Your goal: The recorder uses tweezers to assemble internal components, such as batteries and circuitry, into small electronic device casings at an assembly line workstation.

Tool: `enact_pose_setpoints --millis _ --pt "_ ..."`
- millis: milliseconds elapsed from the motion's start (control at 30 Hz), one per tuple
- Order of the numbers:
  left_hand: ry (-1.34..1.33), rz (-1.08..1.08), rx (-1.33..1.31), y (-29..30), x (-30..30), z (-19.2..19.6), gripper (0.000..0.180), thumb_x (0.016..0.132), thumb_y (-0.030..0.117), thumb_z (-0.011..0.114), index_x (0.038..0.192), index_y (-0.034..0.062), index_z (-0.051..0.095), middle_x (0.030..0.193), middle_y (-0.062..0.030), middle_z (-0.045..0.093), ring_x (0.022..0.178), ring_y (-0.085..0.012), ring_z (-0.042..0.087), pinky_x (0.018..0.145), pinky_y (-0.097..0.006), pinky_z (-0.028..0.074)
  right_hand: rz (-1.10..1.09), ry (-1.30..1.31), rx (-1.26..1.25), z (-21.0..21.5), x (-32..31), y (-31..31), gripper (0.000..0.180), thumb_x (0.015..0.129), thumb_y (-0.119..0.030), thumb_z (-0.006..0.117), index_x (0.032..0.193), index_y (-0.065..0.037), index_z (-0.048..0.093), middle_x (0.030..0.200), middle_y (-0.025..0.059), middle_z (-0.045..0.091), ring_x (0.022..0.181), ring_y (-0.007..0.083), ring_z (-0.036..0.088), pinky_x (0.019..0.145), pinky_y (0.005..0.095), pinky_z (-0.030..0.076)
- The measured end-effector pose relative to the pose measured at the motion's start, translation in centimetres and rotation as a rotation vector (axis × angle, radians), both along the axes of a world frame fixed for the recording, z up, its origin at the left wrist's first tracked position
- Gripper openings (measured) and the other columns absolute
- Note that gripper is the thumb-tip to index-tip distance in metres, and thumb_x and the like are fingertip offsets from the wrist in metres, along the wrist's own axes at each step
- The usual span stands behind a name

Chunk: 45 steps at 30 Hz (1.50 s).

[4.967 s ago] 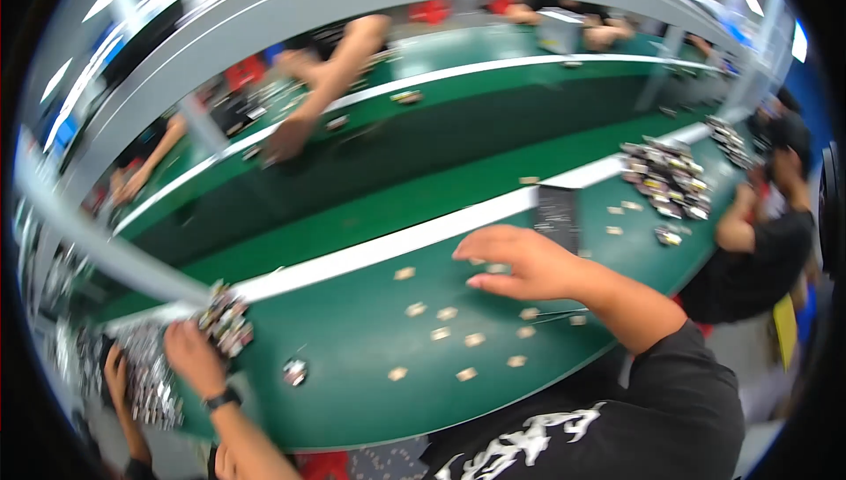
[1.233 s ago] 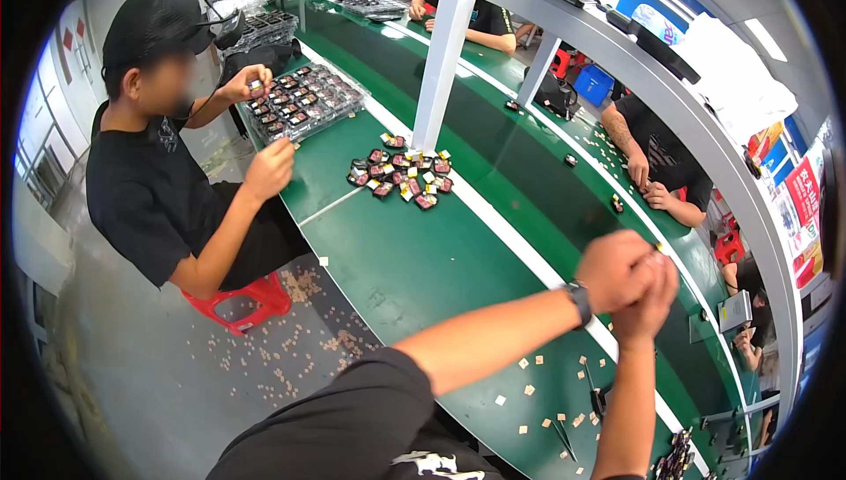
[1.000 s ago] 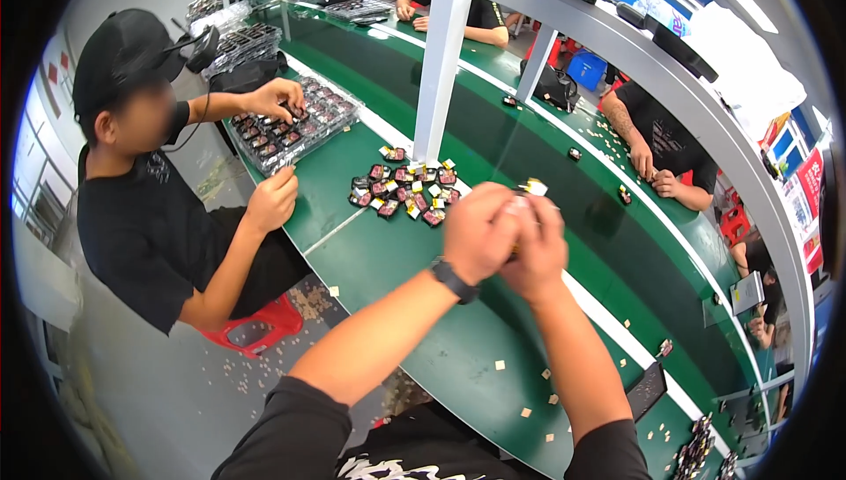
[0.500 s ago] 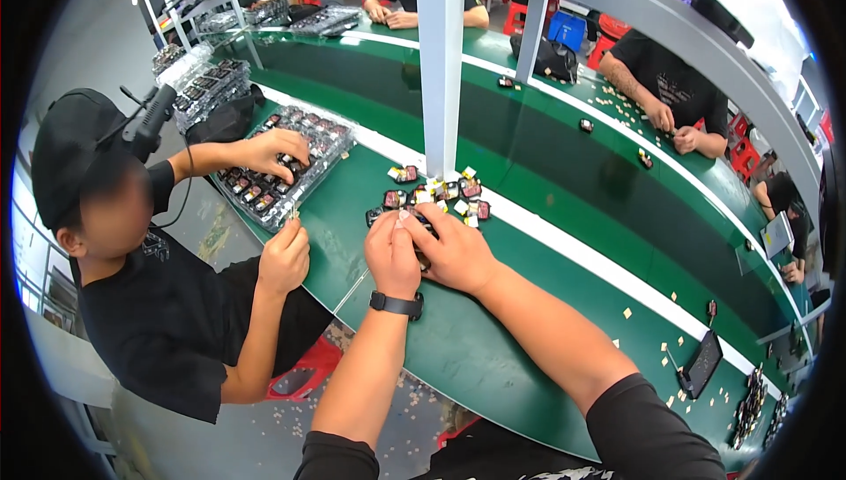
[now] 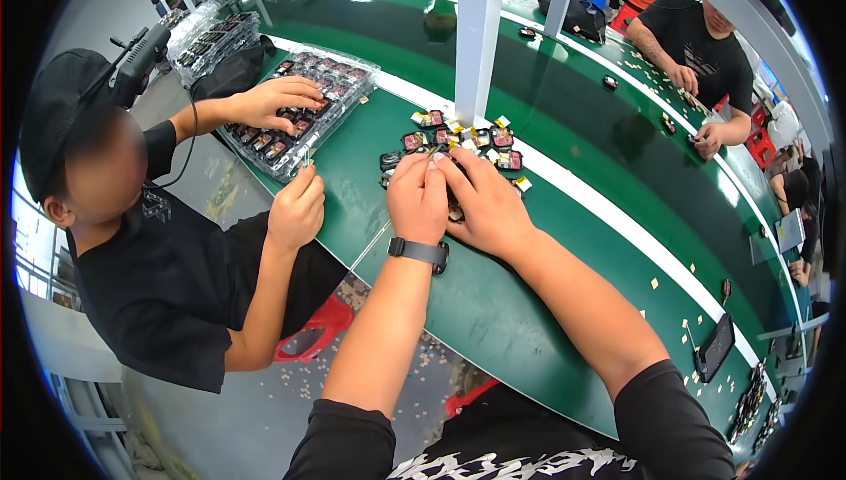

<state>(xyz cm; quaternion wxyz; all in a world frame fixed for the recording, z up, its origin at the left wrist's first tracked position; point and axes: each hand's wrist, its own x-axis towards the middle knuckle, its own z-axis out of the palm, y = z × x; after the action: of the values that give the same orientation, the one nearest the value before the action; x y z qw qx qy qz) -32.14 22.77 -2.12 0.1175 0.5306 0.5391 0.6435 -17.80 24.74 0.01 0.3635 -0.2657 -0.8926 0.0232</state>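
Note:
My left hand [image 5: 418, 200], with a dark watch on its wrist, and my right hand [image 5: 486, 204] meet over the green tabletop. Their curled fingers close around small black electronic units [image 5: 456, 214], which are mostly hidden; how many is not visible. Just beyond my fingertips lies a loose pile of similar units [image 5: 476, 138], with black cases, reddish faces and yellow-and-white tabs. Some of the pile touches or sits close to my fingers.
At my left, a co-worker's hand rests over a clear tray [image 5: 330, 83] of units. Stacked trays [image 5: 211, 46] stand behind. A grey post [image 5: 480, 39] rises beyond the pile. Far right on the table are a black flat device [image 5: 716, 348] and scattered pale chips [image 5: 655, 283].
The view has shifted, so the scene sits farther right in it. My hands stay together around the units beside the pile. The co-worker's hand on the tray has flattened out.

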Motion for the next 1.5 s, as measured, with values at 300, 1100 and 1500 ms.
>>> enact_pose_setpoints --millis 300,1100,1500 --pt "0.214 0.144 -0.009 0.6 0.5 -0.2 0.018 0.087 0.014 0.065 0.086 -0.0004 0.076 0.092 -0.0162 0.073 0.091 -0.0368 0.067 0.085 -0.047 0.052 -0.129 -0.061 -0.015 -0.5 1.3 -0.8 0.079 0.072 -0.031 0.085 0.140 -0.007 0.053 0.140 0.0199 0.052 0.126 0.0432 0.050 0.104 0.0529 0.045" --pt "0.369 0.232 -0.046 1.4 -0.2 -1.7 0.015 0.086 0.017 0.067 0.090 0.0137 0.081 0.117 -0.0073 0.073 0.112 -0.0257 0.067 0.098 -0.043 0.043 -1.342 0.993 -0.698 6.1 51.2 -43.0 0.047 0.092 -0.021 0.077 0.133 -0.004 0.063 0.117 0.0055 0.068 0.104 0.0157 0.065 0.085 0.0288 0.052" --pt "0.732 0.259 -0.476 -0.5 -4.4 0.1 0.039 0.098 0.026 0.060 0.128 0.0024 0.068 0.118 -0.0131 0.067 0.107 -0.0341 0.064 0.090 -0.042 0.054 -1.943 0.294 -0.294 2.5 61.2 -49.3 0.030 0.087 -0.019 0.076 0.107 0.002 0.072 0.100 0.0187 0.070 0.086 0.0357 0.068 0.080 0.0443 0.055"
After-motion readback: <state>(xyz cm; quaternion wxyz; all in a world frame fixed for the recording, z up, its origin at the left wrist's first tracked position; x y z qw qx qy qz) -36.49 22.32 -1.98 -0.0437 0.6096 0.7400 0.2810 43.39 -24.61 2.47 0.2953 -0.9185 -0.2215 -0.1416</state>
